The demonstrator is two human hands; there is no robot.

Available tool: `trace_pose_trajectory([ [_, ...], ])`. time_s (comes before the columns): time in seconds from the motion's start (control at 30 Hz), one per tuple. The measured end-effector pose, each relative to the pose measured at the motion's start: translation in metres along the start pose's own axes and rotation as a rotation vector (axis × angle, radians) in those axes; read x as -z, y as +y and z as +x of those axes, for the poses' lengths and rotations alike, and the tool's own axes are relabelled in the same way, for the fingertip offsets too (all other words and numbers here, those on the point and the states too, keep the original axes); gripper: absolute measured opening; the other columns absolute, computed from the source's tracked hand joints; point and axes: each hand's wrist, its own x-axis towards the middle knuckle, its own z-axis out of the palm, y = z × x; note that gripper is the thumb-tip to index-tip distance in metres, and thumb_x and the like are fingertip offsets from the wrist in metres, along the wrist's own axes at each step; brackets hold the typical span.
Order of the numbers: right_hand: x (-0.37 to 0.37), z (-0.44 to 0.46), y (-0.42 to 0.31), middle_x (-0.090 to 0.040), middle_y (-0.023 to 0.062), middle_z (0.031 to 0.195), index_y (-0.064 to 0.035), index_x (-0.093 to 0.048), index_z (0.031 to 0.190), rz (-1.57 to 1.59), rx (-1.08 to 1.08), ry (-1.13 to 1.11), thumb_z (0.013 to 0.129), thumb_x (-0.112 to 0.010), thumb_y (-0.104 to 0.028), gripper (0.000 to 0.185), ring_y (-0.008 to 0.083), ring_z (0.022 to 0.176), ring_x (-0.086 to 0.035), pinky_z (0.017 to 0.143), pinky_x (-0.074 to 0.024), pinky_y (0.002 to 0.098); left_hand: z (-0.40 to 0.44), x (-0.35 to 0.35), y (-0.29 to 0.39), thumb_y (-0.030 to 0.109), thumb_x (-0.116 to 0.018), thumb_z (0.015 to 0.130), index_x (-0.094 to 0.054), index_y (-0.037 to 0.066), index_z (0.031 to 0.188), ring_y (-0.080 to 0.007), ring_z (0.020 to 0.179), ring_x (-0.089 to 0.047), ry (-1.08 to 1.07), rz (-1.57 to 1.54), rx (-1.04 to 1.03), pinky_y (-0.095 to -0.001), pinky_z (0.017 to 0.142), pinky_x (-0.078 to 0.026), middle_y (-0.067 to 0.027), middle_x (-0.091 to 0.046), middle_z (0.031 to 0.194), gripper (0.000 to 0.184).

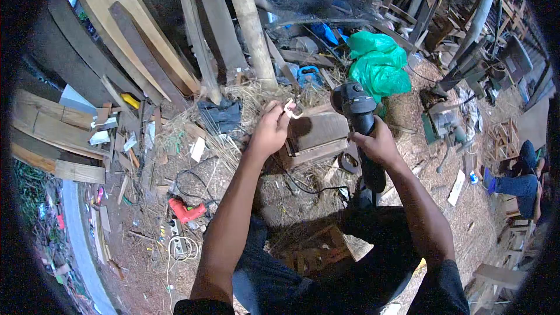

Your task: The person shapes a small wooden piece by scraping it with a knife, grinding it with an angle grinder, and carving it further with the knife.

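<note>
Clocks from view centre: my left hand (271,126) is pinched on a small pale piece (290,109), just toward 12; right hand (378,144) is wrapped round the power tool (363,118) at 2. Tool head and piece apart. I'd brace the piece on the wooden block (318,132), fingers clear, light touch. Black cable (304,187) at 5 could snag; red drill (186,210) at 8, green bag (379,61) at 2, another person's leg (510,185) at 3.
</note>
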Motion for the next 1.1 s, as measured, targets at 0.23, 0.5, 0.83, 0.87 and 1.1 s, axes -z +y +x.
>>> trace_pose_trajectory([
  [0.23,-0.008,-0.012,0.016,-0.065,0.0253,0.104,0.0037,-0.049,0.120,-0.084,-0.062,-0.150,0.068,-0.079,-0.035,0.071,0.0385,0.097,-0.064,0.085,-0.0492,0.0445,-0.006,-0.052,-0.008,0.013,-0.061,0.086,-0.060,0.001,0.097,-0.0420,0.085,-0.063,0.061,0.122,0.224,-0.0494,0.070,-0.048,-0.0231,-0.065,0.086,0.016],
  [0.5,-0.040,-0.003,0.031,-0.064,0.0241,0.106,0.0036,-0.050,0.122,-0.117,0.046,-0.252,0.071,-0.077,-0.035,0.069,0.0340,0.100,-0.063,0.088,-0.0480,0.0405,-0.022,-0.096,-0.080,0.013,-0.058,0.086,-0.065,0.001,0.094,-0.0439,0.082,-0.061,0.106,0.284,0.061,-0.0505,0.074,-0.049,-0.0241,-0.064,0.084,0.016],
  [0.83,-0.072,0.014,0.024,-0.062,0.0275,0.098,0.0049,-0.049,0.113,-0.262,0.061,-0.333,0.071,-0.076,-0.031,0.062,0.0421,0.094,-0.062,0.085,-0.0484,0.0460,-0.015,-0.086,-0.075,0.011,-0.057,0.086,-0.063,-0.002,0.092,-0.0433,0.085,-0.060,-0.025,0.271,0.262,-0.0496,0.076,-0.048,-0.0253,-0.064,0.089,0.016],
  [0.87,-0.074,0.015,0.021,-0.062,0.0260,0.096,0.0033,-0.050,0.114,-0.311,0.039,-0.351,0.070,-0.076,-0.030,0.061,0.0403,0.093,-0.062,0.083,-0.0491,0.0454,-0.015,-0.088,-0.078,0.010,-0.057,0.086,-0.063,-0.002,0.094,-0.0434,0.085,-0.060,-0.012,0.270,0.255,-0.0495,0.077,-0.048,-0.0252,-0.064,0.090,0.016],
  [1.1,-0.086,0.021,0.016,-0.064,0.0296,0.094,0.0063,-0.052,0.108,-0.217,0.021,-0.346,0.070,-0.078,-0.031,0.059,0.0436,0.092,-0.063,0.080,-0.0507,0.0485,-0.015,-0.086,-0.076,0.009,-0.057,0.085,-0.063,-0.002,0.104,-0.0423,0.091,-0.061,0.008,0.254,0.177,-0.0485,0.082,-0.048,-0.0257,-0.064,0.098,0.022],
])
